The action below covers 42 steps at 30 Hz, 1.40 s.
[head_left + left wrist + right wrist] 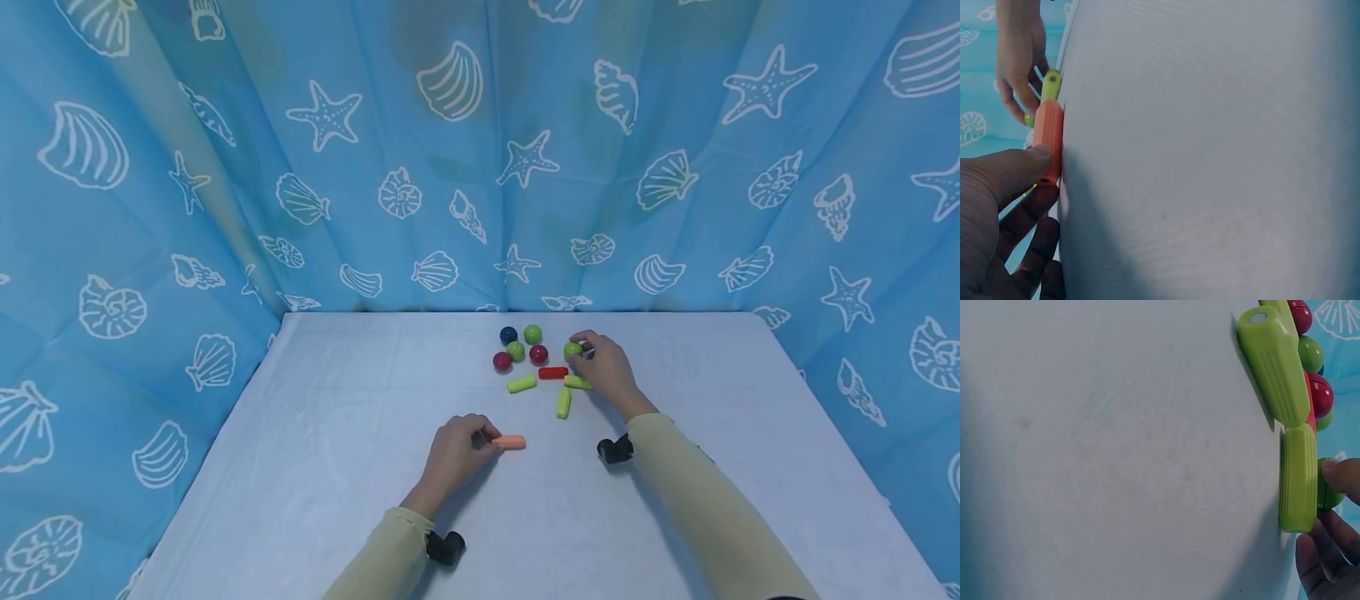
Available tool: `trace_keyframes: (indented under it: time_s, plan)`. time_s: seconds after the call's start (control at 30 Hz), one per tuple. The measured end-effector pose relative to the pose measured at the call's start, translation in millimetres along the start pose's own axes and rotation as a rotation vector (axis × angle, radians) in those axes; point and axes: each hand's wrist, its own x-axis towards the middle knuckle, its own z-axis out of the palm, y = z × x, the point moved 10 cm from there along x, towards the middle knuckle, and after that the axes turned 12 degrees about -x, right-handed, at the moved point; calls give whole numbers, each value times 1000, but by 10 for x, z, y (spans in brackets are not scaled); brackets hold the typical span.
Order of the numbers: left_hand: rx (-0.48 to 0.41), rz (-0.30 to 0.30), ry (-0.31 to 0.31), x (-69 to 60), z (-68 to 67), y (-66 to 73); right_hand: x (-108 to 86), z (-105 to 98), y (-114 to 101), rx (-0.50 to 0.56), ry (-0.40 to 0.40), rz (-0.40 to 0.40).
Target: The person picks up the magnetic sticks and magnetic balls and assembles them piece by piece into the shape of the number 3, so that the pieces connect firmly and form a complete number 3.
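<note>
An orange grooved piece (512,442) lies toward the middle of the table, its left end pinched by my left hand (456,454); the left wrist view shows thumb and fingertips on the orange piece (1049,134). Farther back, my right hand (606,367) holds a green ball (572,350) between thumb and fingers. Just in front of that ball is a yellow-green piece (577,382), seen beside the fingers in the right wrist view (1298,481). Another yellow-green piece (564,403) and a red piece (553,373) lie close by.
Left of the right hand are a dark blue ball (508,335), green balls (533,334) and red balls (538,354). A further yellow-green piece (522,384) lies in front of them. Behind the white table (337,400) hangs a blue shell-patterned curtain (450,167).
</note>
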Motion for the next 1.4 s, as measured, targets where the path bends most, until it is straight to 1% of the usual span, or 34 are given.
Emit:
trace_keyframes:
  time_s: [0.27, 0.5, 0.77, 0.93, 1.23, 1.4]
  plan:
    - [-5, 2, -1, -6, -7, 9, -13, 14, 32, -7, -10, 23]
    - [0, 27, 1, -8, -11, 25, -41, 31, 50, -16, -24, 21]
    - [8, 28, 5, -15, -19, 35, -82, 15, 43, -31, -21, 20]
    - [4, 31, 7, -16, -21, 36, -136, 0, 13, -38, -12, 9]
    - [2, 19, 7, -11, -14, 17, -228, -10, -87, -50, 5, -29]
    - [6, 31, 11, -14, -21, 39, -282, -24, -121, -46, 11, -56]
